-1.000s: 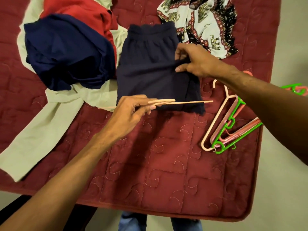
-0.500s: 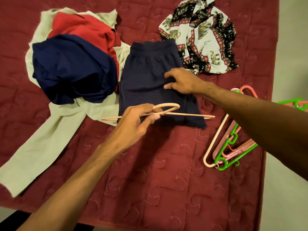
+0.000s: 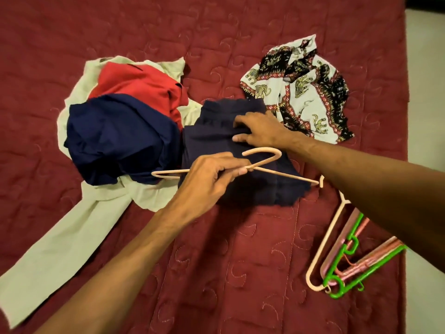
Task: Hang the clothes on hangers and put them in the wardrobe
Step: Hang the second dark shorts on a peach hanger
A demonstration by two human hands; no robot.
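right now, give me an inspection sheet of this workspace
surface: red quilted bedspread, clothes spread across it
job's things: dark shorts lying flat; pale hanger held over them
clutter: pile of navy, red and cream clothes at left; patterned shirt beyond; spare hangers at the right edge
hands: left hand pinches the hanger's neck; right hand grips the shorts
cables: nothing seen
surroundings: pale floor at right

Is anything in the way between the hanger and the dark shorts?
No, nothing that I can see. The left hand holds the peach hanger right over the dark shorts, and the right hand pinches a fold of them.
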